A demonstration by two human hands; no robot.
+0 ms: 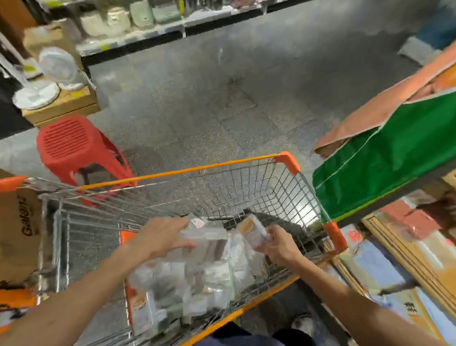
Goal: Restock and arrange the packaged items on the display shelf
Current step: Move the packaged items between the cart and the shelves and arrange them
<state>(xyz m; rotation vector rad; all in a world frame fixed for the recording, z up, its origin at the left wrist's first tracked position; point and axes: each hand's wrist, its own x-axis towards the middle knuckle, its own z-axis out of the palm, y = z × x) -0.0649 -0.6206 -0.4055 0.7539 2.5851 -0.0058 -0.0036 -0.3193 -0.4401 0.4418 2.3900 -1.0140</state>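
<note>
Your right grip (277,245) is clamped on a small packet (251,230) with an orange-and-white label. The fingers curl round its near end and hold it just above the right side of the shopping cart (185,170). Your left grip (163,237) is spread apart, with the fingers laid fairly straight across the top of a clear plastic packet (211,233); they touch it and are not visibly closed round it. That packet lies on the heap of packaged items (200,278), which fills the near end of the cart's basket. The far end shows only bare wire with the floor behind it.

Going by this, you are at the picking stage — most of the restocking looks to be left. One packet is lifted out, a second is under your left grip, and the rest of the stock sits in the cart. None of these packets can be seen on a shelf.

The display shelf (408,256) close on your right is blurred. It seems to carry flat boxed goods beneath a green and orange carton (390,152), and you cannot tell from here which spot the packets belong in. What remains, as I judge it, is carrying them over and arranging them there.

A red plastic stool (69,143) stands just beyond the cart's far left corner, and a brown cardboard box (15,229) sits beside its left side.
</note>
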